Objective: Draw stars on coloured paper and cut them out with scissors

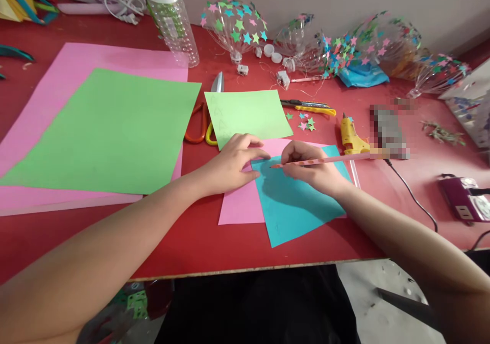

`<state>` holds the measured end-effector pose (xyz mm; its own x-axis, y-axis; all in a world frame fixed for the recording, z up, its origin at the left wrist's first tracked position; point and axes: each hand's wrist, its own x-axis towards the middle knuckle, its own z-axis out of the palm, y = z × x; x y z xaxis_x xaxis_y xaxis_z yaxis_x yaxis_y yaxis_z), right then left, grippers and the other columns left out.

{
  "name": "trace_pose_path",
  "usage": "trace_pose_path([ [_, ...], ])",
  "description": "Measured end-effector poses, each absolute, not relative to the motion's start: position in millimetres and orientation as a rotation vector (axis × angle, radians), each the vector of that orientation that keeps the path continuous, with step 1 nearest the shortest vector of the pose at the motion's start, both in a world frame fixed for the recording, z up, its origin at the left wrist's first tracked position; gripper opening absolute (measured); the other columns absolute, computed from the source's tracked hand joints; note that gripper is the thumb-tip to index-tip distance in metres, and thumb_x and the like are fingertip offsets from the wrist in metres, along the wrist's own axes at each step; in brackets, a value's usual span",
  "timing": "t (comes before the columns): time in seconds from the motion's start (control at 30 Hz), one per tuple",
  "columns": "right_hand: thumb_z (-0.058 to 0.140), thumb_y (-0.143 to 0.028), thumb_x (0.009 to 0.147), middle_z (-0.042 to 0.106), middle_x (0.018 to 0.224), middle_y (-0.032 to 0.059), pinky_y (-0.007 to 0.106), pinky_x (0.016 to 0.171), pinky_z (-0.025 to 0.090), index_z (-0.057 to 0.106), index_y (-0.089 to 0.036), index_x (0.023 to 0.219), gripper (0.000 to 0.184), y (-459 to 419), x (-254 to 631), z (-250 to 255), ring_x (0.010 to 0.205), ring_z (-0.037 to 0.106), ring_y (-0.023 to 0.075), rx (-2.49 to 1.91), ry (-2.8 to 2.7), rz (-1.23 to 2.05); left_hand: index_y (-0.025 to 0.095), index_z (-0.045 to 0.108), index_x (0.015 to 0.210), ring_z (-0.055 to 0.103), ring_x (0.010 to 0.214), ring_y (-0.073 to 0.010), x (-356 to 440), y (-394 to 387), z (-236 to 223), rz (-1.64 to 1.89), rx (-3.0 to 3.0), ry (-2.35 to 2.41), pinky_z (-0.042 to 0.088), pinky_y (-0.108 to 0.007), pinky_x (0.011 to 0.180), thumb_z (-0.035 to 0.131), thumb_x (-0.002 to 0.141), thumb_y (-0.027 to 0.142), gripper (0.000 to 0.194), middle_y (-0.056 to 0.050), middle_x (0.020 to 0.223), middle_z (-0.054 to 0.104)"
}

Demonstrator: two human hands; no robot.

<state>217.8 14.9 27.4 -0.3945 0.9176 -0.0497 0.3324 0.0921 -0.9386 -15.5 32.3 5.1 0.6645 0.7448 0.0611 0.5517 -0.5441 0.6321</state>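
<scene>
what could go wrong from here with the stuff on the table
The blue paper could slip on the pink sheet beneath, with the left hand only at its edge, throwing off the pencil in the right hand. The scissors, partly under the light green paper, might nick a reaching hand. Loose stars could get brushed away.

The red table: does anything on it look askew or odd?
Mildly, yes. The blue paper lies askew, its near corner jutting past the pink paper beneath it. The scissors are partly covered by the light-green paper.
</scene>
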Motion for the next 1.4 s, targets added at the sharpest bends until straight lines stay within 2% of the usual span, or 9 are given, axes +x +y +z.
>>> trace_pose_path([
  [0.17,0.058,-0.016,0.073,0.058,0.058,-0.0035,0.023,0.047,0.034,0.053,-0.019,0.072,0.006,18,215,19,0.049,0.047,0.0092,-1.249,-1.768,1.298,0.023,0.065,0.119,0.043,0.13,-0.0287,-14,31,5,0.453,2.31,0.998,0.036,-0.051,0.113,0.058,0.086,0.018,0.034,-0.01,0.13,0.05],
  [0.3,0.059,-0.017,0.075,0.057,0.06,-0.0033,0.024,0.05,0.034,0.053,-0.02,0.071,0.007,18,219,16,0.052,0.045,0.0093,-1.212,-1.85,1.232,0.023,0.065,0.119,0.043,0.13,-0.0283,-15,30,3,0.461,2.301,1.019,0.037,-0.051,0.113,0.058,0.086,0.017,0.034,-0.01,0.131,0.051],
  [0.43,0.06,-0.02,0.079,0.055,0.063,-0.0028,0.025,0.053,0.035,0.052,-0.02,0.072,0.011,16,220,14,0.056,0.045,0.0107,-1.2,-1.878,1.156,0.024,0.064,0.118,0.043,0.13,-0.0285,-16,30,5,0.462,2.287,1.013,0.037,-0.05,0.113,0.06,0.086,0.019,0.033,-0.009,0.131,0.05],
  [0.7,0.059,-0.018,0.081,0.057,0.066,-0.0019,0.025,0.054,0.035,0.052,-0.02,0.072,0.012,17,220,15,0.057,0.045,0.0104,-1.139,-1.933,1.24,0.025,0.065,0.116,0.044,0.128,-0.0286,-15,28,6,0.461,2.293,1.061,0.039,-0.049,0.112,0.063,0.087,0.025,0.029,-0.008,0.129,0.051],
  [1.17,0.057,-0.012,0.078,0.06,0.065,-0.0019,0.024,0.054,0.036,0.052,-0.02,0.07,0.013,14,219,16,0.057,0.048,0.0107,-1.17,-1.983,1.188,0.025,0.065,0.116,0.045,0.127,-0.0284,-14,29,6,0.466,2.317,1.05,0.039,-0.049,0.111,0.064,0.087,0.024,0.029,-0.008,0.129,0.052],
  [1.4,0.058,-0.014,0.079,0.058,0.065,-0.0023,0.025,0.053,0.037,0.051,-0.02,0.07,0.012,15,218,13,0.057,0.048,0.0106,-1.169,-1.948,1.171,0.024,0.063,0.115,0.044,0.127,-0.0276,-14,29,8,0.464,2.269,1.053,0.039,-0.048,0.111,0.064,0.087,0.024,0.028,-0.007,0.128,0.052],
])
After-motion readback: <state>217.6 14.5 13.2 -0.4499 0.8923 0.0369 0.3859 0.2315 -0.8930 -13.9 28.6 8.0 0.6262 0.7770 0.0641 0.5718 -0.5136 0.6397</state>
